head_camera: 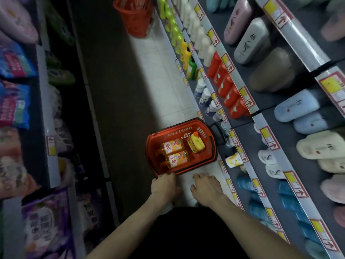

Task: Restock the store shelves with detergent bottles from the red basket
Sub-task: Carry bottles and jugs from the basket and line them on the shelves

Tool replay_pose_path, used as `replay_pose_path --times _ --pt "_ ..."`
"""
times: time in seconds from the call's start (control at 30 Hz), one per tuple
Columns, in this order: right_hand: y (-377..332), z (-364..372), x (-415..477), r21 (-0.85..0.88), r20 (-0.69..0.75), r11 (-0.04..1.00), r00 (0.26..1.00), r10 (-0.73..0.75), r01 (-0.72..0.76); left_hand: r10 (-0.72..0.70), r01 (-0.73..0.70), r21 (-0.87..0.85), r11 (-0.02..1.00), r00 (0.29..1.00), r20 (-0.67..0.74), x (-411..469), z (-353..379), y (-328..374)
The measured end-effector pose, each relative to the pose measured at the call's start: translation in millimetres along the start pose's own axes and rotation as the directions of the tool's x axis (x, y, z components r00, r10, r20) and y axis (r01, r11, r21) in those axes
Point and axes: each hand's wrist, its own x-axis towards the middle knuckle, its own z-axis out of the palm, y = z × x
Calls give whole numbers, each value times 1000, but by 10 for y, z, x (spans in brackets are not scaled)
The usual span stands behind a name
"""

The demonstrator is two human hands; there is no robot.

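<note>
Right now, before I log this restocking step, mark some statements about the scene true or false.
1. The near red basket holds three bottles. True.
2. The right hand holds a bottle. False: it is empty, fingers spread.
3. The left hand holds that basket's near rim. True.
4. The yellow bottle stands on a shelf. False: it is in the near basket.
5. A second red basket stands farther down the aisle. True.

Dim store aisle seen from your head camera, soft and smeared toward the edges.
A pale band of lit floor [164, 81] runs beyond the red basket [148, 152]. Left of the basket, deep shadow. Far to either side of it, packets [15, 101] and slippers [321, 146] blur, and shelf rails [242, 116] bow.
</note>
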Motion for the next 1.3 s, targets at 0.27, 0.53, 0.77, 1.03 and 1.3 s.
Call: replay_pose_path --times 0.27,0.53,0.77,1.03,1.3 --pt "295 -169 616 2 80 997 994 76 -77 23 -30 228 973 999 36 680 -427 189" --pt "809 -209 1263 35 116 995 990 85 -90 22 -23 297 954 1000 6 1558 -566 560" --pt "1272 -163 1748 114 141 973 973 183 -199 -61 47 276 960 997 41 2287 -450 720" --pt "1560 321 2477 135 110 950 957 267 -281 0 -15 308 951 999 47 3272 -24 683" --pt "1744 1090 3307 234 139 926 953 269 -296 62 -74 221 973 996 57 4385 478 564"
